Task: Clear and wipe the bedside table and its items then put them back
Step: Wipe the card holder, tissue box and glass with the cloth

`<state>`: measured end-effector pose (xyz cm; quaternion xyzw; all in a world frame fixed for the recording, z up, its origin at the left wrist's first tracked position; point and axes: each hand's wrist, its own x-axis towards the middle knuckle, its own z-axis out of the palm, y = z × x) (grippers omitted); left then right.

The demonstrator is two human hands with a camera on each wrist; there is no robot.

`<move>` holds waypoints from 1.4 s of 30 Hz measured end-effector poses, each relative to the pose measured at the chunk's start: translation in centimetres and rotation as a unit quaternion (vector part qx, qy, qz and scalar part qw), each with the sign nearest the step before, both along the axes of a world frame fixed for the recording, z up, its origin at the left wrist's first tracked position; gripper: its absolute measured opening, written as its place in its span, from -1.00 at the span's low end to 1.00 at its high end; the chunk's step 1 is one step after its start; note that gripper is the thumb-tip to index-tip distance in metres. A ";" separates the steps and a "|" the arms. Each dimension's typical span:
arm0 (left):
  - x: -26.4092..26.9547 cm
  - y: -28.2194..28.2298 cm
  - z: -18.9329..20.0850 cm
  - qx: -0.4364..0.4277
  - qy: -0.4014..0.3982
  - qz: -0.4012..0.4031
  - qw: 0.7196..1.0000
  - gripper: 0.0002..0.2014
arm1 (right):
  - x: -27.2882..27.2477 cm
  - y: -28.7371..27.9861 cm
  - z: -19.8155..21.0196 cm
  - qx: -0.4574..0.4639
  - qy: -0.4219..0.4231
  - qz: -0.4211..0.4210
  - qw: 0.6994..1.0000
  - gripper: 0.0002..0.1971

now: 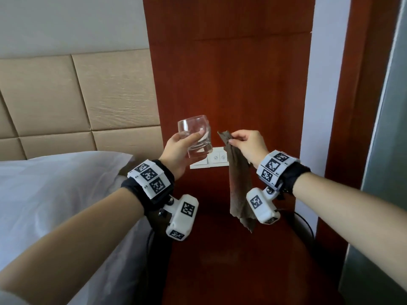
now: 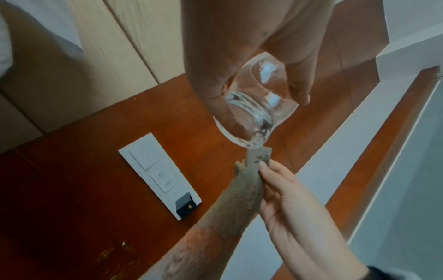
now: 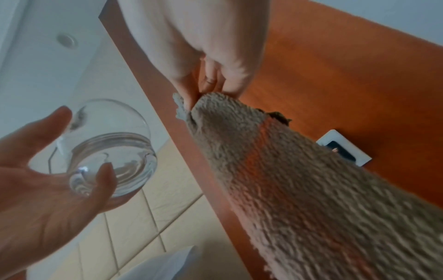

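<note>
My left hand (image 1: 179,148) grips a clear, empty drinking glass (image 1: 196,137) and holds it up, tilted, above the red-brown bedside table (image 1: 231,256). The glass (image 2: 254,115) lies between my left thumb and fingers, base toward the camera; it appears again as the glass (image 3: 110,151). My right hand (image 1: 244,144) pinches the top corner of a grey-brown cloth (image 1: 239,183), which hangs down loose. The cloth (image 3: 299,180) fills the right wrist view. The cloth's corner (image 2: 258,157) sits just below the glass rim. Hands are a short gap apart.
A white switch and socket panel (image 1: 214,160) is fixed on the wooden wall panel (image 1: 231,73) behind the table. A bed with white linen (image 1: 55,194) and a beige padded headboard (image 1: 77,95) lies left. A black cable (image 1: 305,223) runs at the table's right.
</note>
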<state>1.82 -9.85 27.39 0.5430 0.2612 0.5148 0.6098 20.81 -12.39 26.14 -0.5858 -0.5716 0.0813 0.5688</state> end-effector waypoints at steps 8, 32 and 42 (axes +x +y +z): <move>2.5 0.1 -3.6 -0.046 0.027 -0.021 0.998 -0.44 | 5.0 -0.5 -6.1 -0.183 -0.025 -0.016 0.983 -0.77; 3.3 -0.9 -15.6 -0.137 0.117 -0.004 0.984 -0.47 | 3.4 0.1 -17.4 -0.200 0.134 0.021 0.970 -0.64; 2.0 -0.3 -19.0 -0.122 0.148 -0.023 0.981 -0.45 | -2.3 1.3 -17.3 -0.254 0.208 0.191 0.925 -0.24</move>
